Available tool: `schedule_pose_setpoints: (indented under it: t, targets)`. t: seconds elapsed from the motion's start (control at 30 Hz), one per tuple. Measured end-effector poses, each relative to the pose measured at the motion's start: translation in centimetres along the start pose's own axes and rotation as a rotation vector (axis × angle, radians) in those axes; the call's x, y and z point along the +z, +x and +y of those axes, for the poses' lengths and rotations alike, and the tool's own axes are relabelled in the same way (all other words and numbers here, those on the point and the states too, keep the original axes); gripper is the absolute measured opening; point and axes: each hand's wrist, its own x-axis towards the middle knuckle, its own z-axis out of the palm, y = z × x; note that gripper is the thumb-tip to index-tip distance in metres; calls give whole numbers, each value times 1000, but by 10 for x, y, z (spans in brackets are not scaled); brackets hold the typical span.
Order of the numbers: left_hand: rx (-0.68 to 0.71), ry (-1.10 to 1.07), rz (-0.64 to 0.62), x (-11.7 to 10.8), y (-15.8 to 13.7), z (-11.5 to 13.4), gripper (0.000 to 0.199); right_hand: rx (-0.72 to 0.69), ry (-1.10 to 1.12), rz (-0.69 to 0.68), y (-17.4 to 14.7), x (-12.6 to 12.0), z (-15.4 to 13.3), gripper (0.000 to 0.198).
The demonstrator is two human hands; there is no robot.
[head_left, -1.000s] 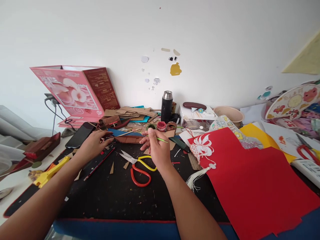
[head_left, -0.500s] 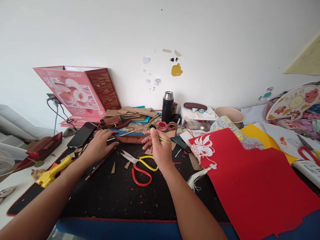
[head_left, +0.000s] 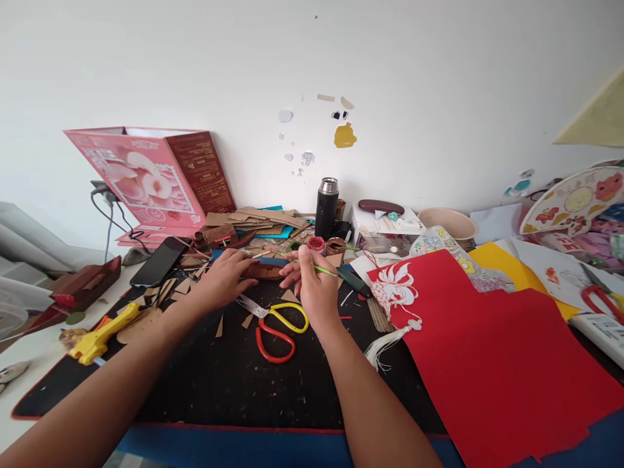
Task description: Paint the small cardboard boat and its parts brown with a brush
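Note:
My right hand [head_left: 316, 289] is closed around a thin green-handled paintbrush [head_left: 325, 270], whose handle end sticks out to the right. Between both hands lies a narrow reddish-brown cardboard boat shape [head_left: 266, 270]. My left hand [head_left: 225, 278] is at the boat's left end, thumb and fingers apart; whether the fingertips touch it I cannot tell. Just below the hands rest scissors [head_left: 275, 328] with one red and one yellow handle, blades pointing to the upper left. Beyond my right hand stand small paint pots, one red [head_left: 316, 244] and one brown [head_left: 335, 246].
A black flask [head_left: 327, 209] stands behind the pots. Cardboard strips [head_left: 260, 218] pile up at the back. On the left are a phone [head_left: 160, 261], a yellow glue gun [head_left: 104, 335] and a brown model boat [head_left: 88, 286]. Red paper [head_left: 497, 357] covers the right side.
My left hand has moved right to the boat shape, and its forearm now covers where a dark pencil-like stick lay. My right hand has shifted slightly right with the paintbrush.

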Motion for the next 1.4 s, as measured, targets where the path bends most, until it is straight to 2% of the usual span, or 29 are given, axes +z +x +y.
schedule_pose_setpoints:
  t: [0.27, 0.93, 1.2, 1.4]
  targets:
    - [-40, -21, -56, -3, 6, 2, 38, -1, -14, -10, -1, 0, -1, 59]
    - [-41, -36, -130, -4, 16, -7, 33, 3, -28, -26, -1, 1, 1, 60]
    - [-108, -61, -132, -4, 18, -10, 33, 3, -34, -15, -2, 1, 0, 59]
    - [-142, 36, -111, 2, 9, -17, 39, 3, -29, -28, -2, 1, 1, 57]
